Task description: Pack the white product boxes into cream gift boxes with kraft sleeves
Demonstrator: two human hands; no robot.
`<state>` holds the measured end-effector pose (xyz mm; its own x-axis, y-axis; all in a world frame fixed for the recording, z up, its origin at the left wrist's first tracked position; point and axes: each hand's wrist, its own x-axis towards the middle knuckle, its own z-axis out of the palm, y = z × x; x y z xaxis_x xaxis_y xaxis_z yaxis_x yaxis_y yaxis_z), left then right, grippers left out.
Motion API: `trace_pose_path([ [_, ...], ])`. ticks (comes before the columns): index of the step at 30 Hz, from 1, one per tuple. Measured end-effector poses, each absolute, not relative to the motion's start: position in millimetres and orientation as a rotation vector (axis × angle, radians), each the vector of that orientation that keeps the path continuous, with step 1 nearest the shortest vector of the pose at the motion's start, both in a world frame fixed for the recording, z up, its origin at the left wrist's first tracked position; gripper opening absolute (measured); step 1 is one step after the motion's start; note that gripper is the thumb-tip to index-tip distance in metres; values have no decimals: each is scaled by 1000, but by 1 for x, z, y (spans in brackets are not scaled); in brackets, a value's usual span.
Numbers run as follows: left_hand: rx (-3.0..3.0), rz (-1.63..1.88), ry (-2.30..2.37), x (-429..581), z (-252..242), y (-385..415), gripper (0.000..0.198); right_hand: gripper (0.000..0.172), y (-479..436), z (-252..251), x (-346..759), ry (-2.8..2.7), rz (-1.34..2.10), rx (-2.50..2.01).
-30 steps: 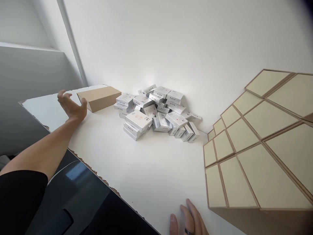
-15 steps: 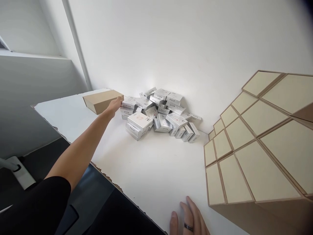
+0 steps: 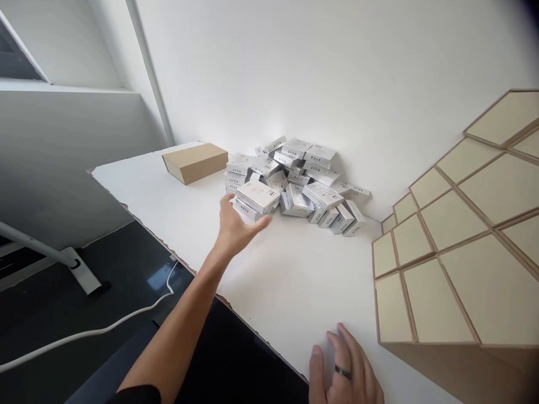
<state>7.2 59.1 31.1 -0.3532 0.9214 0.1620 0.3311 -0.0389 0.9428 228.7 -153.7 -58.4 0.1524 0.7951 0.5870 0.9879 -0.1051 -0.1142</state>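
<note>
My left hand (image 3: pixel 236 229) reaches over the white table (image 3: pixel 286 286) and is at the front of a pile of small silver-white boxes (image 3: pixel 295 179). Its fingers curl under the nearest silver box (image 3: pixel 257 196), touching it, with nothing gripped. A flat brown cardboard box (image 3: pixel 196 161) lies to the left of the pile, apart from the hand. My right hand (image 3: pixel 343 373), with a dark ring on one finger, lies flat with spread fingers on the table's near edge.
Stacked tan lidded boxes (image 3: pixel 455 258) fill the right side, close to my right hand. The white wall stands just behind the pile. The table's left edge is ragged, with dark floor, a white cable (image 3: pixel 84 334) and a white stand leg (image 3: pixel 71 261) below.
My left hand pulled back from the brown cardboard box and moved right and nearer, to the front of the silver pile. My right hand stayed flat on the table edge.
</note>
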Motion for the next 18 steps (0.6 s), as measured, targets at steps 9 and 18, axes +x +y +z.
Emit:
trace_pose_path([
  [9, 1630, 1269, 1856, 9, 24, 90, 108, 35, -155, -54, 225, -1693, -565, -1949],
  [18, 1558, 915, 1898, -9, 11, 86, 105, 35, -158, -56, 225, -1706, -523, -1922],
])
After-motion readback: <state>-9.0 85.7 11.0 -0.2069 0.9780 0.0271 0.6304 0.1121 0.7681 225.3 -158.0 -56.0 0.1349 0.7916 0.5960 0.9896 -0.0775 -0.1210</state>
